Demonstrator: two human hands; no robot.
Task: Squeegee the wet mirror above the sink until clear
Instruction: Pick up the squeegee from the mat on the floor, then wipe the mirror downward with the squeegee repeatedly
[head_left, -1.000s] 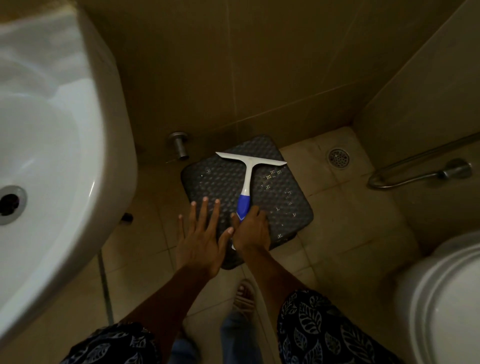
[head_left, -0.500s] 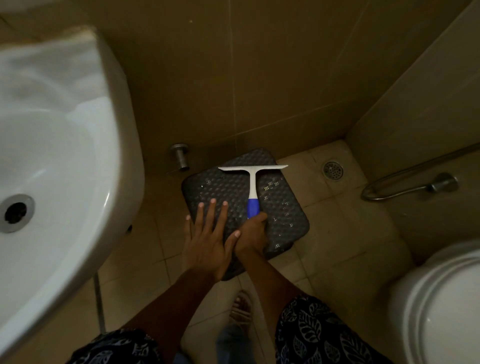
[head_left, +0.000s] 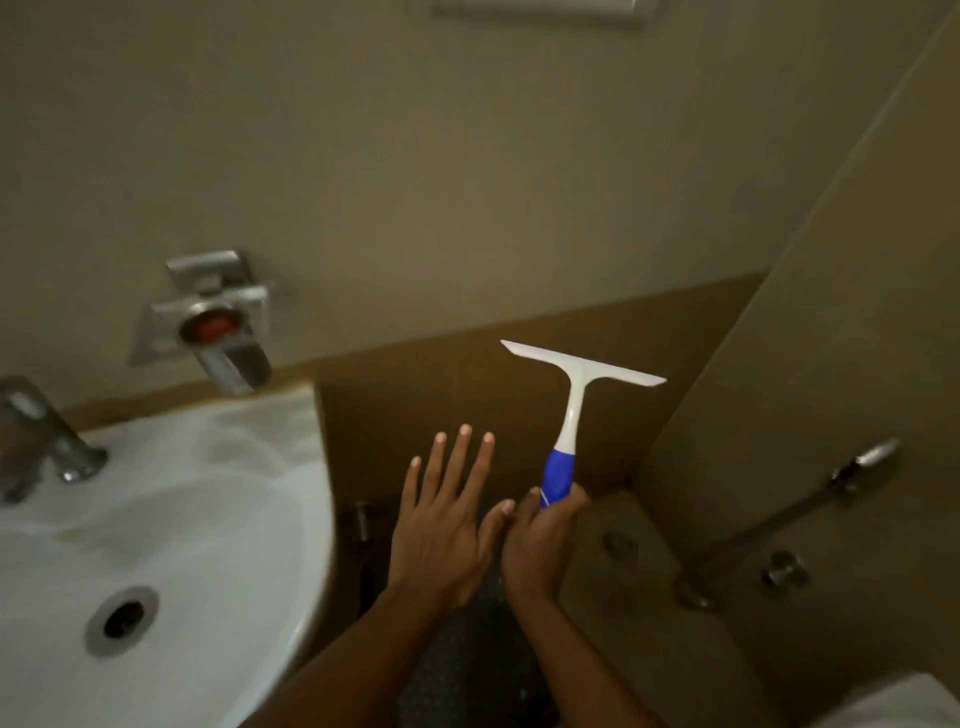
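1. The sink (head_left: 234, 493) lies to your left; the mirror above it is out of view.
2. Your left hand (head_left: 441, 525) hovers flat, fingers spread, holding nothing.
3. Your right hand (head_left: 540, 540) grips the squeegee (head_left: 574, 405) by its blue handle, shaft upright, blade crosswise (carry it up and leftward).

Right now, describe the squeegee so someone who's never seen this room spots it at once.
Start at the white sink on the left and look right, past the open left hand. The right hand grips the squeegee by its blue handle, head up, brown wall behind it. It is the only white T-shaped tool, unlike the metal fittings around it.
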